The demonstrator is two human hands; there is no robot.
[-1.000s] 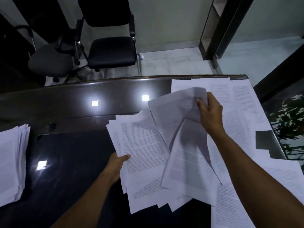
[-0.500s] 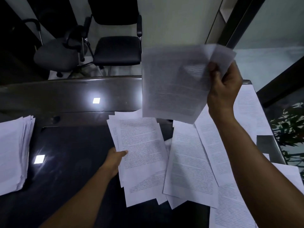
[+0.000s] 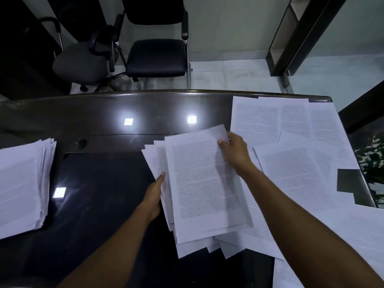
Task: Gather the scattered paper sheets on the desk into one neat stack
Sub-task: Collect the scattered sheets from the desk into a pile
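Gathered bundle of printed sheets (image 3: 199,188) lies mid-desk, fanned at left and near edges, not squared; top pg face up, text visible. Bundle is held from both sides. Left hand (image 3: 154,196) is set against bundle's left edge, thumb on top of fanned pgs, remaining fingers hidden under paper. Right hand (image 3: 234,150) is at top-right corner of top sheet, thumb pressed on pg face, fingers curled behind the edge — sheet pinched. Bundle's right side overlaps loose sheets.

Scattered sheets (image 3: 291,142) are spread over desk's right part, overlapping each other, some reaching far edge and right corner; more lie under right forearm toward near edge. A small bare patch of desk is seen among them at right.

Separate tall stack of paper (image 3: 22,183) sits at desk's left, well apart from bundle, edges uneven.

Desk (image 3: 99,183): dark, glossy, ceiling-light reflections on surface.

Beyond far edge: black visitor chair (image 3: 155,57) and grey swivel chair (image 3: 81,63), side by side on pale tiled floor. Potted plant leaves (image 3: 372,163) seen past desk's right edge.
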